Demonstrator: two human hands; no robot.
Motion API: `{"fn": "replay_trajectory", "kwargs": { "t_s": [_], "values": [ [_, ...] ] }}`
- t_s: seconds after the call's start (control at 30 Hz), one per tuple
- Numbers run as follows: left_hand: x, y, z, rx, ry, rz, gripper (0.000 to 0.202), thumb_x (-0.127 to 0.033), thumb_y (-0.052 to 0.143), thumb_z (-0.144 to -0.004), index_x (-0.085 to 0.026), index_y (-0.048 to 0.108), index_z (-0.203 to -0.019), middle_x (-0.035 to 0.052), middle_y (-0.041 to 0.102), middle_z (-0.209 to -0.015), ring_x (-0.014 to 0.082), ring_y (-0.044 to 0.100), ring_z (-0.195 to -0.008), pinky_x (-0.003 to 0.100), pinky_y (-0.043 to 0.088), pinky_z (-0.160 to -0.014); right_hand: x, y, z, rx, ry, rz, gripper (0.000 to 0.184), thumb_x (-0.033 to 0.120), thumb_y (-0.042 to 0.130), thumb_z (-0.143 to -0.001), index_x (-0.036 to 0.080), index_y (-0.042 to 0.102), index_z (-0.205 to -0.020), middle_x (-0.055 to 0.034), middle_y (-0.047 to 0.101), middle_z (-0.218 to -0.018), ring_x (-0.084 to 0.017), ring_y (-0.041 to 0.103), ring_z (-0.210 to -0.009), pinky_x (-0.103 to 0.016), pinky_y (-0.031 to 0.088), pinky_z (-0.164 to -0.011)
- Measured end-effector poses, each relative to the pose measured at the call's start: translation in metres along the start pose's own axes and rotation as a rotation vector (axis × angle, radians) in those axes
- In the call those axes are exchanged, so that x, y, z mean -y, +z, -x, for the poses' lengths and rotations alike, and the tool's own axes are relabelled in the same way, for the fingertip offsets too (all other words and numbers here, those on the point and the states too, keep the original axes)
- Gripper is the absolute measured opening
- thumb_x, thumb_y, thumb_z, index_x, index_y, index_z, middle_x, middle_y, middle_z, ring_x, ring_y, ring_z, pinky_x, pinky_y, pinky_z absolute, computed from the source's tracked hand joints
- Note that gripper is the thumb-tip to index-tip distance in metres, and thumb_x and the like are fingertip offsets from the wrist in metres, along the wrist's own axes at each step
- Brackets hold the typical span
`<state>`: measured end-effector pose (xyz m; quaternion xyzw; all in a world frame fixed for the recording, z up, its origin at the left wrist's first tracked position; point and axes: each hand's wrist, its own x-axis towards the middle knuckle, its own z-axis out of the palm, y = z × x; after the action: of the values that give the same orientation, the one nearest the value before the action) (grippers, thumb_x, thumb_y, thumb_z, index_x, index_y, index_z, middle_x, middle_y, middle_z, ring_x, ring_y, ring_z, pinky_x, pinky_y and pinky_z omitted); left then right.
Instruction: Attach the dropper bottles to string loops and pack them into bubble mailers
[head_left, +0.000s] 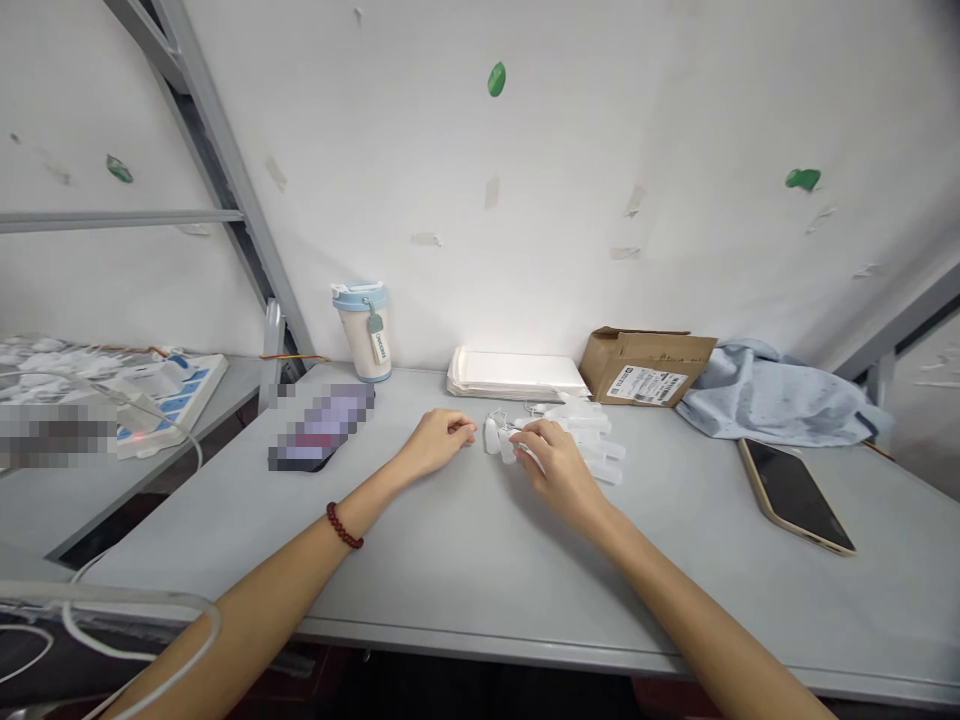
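Note:
My left hand (437,442) rests on the grey desk (420,560), a red bead bracelet (344,526) on its wrist. Its fingers curl in and the thumb is tucked against them; whether anything is inside is hidden. Just right of it, my right hand (553,465) pinches a small translucent white piece (506,447) between thumb and fingertips. A small white oval piece (491,436) lies beside that, with thin, tangled, string-like strands around it. Behind and right of my right hand, several flat, frosted white plastic pieces (604,450) lie in an overlapping pile.
Along the wall stand a blue-lidded cup (365,335), a stack of white packets (517,373), a cardboard box (649,367) and a crumpled light-blue cloth (780,390). One phone (799,495) lies right, another, blurred phone (322,428) left. A power strip (176,400) and cables sit far left.

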<state>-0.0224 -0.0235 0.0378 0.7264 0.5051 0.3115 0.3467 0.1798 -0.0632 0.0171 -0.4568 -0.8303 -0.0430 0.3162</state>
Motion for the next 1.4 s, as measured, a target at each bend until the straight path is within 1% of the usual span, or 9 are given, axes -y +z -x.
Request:
{"fn": "replay_trajectory", "kwargs": {
  "t_s": [0.23, 0.43, 0.7, 0.93, 1.03, 1.13, 1.2, 1.33, 1.4],
  "values": [
    [0.004, 0.002, -0.001, -0.006, 0.015, -0.035, 0.028, -0.034, 0.046, -0.076, -0.014, 0.065, -0.07, 0.0072, 0.071, -0.076, 0.0203, 0.063, -0.074, 0.028, 0.045, -0.068, -0.003, -0.001, -0.001, 0.014, 0.006, 0.088, 0.021, 0.016, 0.044, -0.088, 0.019, 0.061, -0.099, -0.0087, 0.059, -0.094, -0.02, 0.052, -0.086, -0.031, 0.04, -0.069],
    [0.004, 0.003, -0.002, 0.004, 0.016, -0.034, 0.029, -0.033, 0.046, -0.076, -0.013, 0.066, -0.074, 0.008, 0.071, -0.077, 0.0207, 0.064, -0.075, 0.028, 0.046, -0.07, -0.005, 0.002, -0.001, 0.069, 0.047, 0.226, 0.024, 0.014, 0.048, -0.085, 0.017, 0.059, -0.105, -0.0128, 0.06, -0.109, -0.026, 0.048, -0.096, -0.036, 0.034, -0.074],
    [0.004, 0.003, -0.002, 0.001, 0.016, -0.024, 0.027, -0.033, 0.047, -0.075, -0.013, 0.065, -0.071, 0.0074, 0.07, -0.075, 0.021, 0.064, -0.074, 0.029, 0.046, -0.07, -0.004, 0.007, -0.001, 0.118, 0.096, 0.243, 0.031, 0.005, 0.04, -0.085, 0.018, 0.06, -0.105, -0.0111, 0.064, -0.101, -0.026, 0.048, -0.097, -0.037, 0.032, -0.077],
    [-0.003, 0.003, 0.002, 0.01, 0.004, 0.03, 0.027, -0.034, 0.049, -0.076, -0.014, 0.065, -0.071, 0.0068, 0.069, -0.073, 0.0206, 0.064, -0.074, 0.029, 0.047, -0.069, -0.005, 0.006, -0.003, 0.033, 0.219, 0.05, 0.029, 0.013, 0.039, -0.086, 0.014, 0.056, -0.11, -0.0152, 0.061, -0.102, -0.028, 0.051, -0.098, -0.04, 0.038, -0.08],
    [-0.005, 0.004, 0.003, 0.008, 0.006, 0.078, 0.03, -0.035, 0.049, -0.077, -0.012, 0.065, -0.085, 0.0078, 0.069, -0.077, 0.0199, 0.064, -0.075, 0.028, 0.048, -0.065, -0.003, 0.0, -0.005, -0.017, 0.278, -0.109, 0.028, 0.022, 0.037, -0.09, 0.014, 0.051, -0.113, -0.0137, 0.061, -0.106, -0.024, 0.055, -0.099, -0.037, 0.044, -0.079],
    [-0.009, 0.004, 0.005, 0.011, 0.013, 0.166, 0.037, -0.037, 0.049, -0.079, -0.012, 0.06, -0.104, 0.0083, 0.069, -0.081, 0.0177, 0.062, -0.072, 0.027, 0.048, -0.059, 0.002, -0.007, -0.006, -0.033, 0.335, -0.271, 0.029, 0.029, 0.032, -0.093, 0.017, 0.047, -0.114, -0.0095, 0.064, -0.102, -0.018, 0.063, -0.087, -0.03, 0.049, -0.071],
    [-0.013, 0.002, 0.006, 0.024, 0.029, 0.262, 0.041, -0.039, 0.051, -0.08, -0.012, 0.057, -0.11, 0.0082, 0.068, -0.083, 0.0155, 0.06, -0.068, 0.026, 0.047, -0.056, 0.006, -0.009, -0.006, -0.031, 0.36, -0.353, 0.03, 0.032, 0.031, -0.093, 0.017, 0.048, -0.113, -0.0079, 0.065, -0.099, -0.016, 0.065, -0.078, -0.028, 0.05, -0.066],
    [-0.021, 0.0, 0.009, 0.035, 0.065, 0.389, 0.04, -0.039, 0.055, -0.079, -0.013, 0.058, -0.109, 0.0075, 0.067, -0.086, 0.0135, 0.056, -0.067, 0.025, 0.047, -0.056, 0.011, -0.01, -0.005, -0.035, 0.375, -0.432, 0.03, 0.034, 0.037, -0.091, 0.016, 0.051, -0.111, -0.0092, 0.065, -0.101, -0.018, 0.064, -0.082, -0.029, 0.05, -0.066],
    [-0.023, -0.001, 0.01, 0.036, 0.068, 0.387, 0.034, -0.037, 0.057, -0.078, -0.013, 0.063, -0.101, 0.0062, 0.066, -0.083, 0.0128, 0.056, -0.066, 0.025, 0.046, -0.057, 0.013, -0.01, -0.005, -0.031, 0.369, -0.449, 0.03, 0.034, 0.038, -0.09, 0.017, 0.052, -0.11, -0.0093, 0.065, -0.1, -0.019, 0.063, -0.083, -0.03, 0.049, -0.067]
  ]
}}
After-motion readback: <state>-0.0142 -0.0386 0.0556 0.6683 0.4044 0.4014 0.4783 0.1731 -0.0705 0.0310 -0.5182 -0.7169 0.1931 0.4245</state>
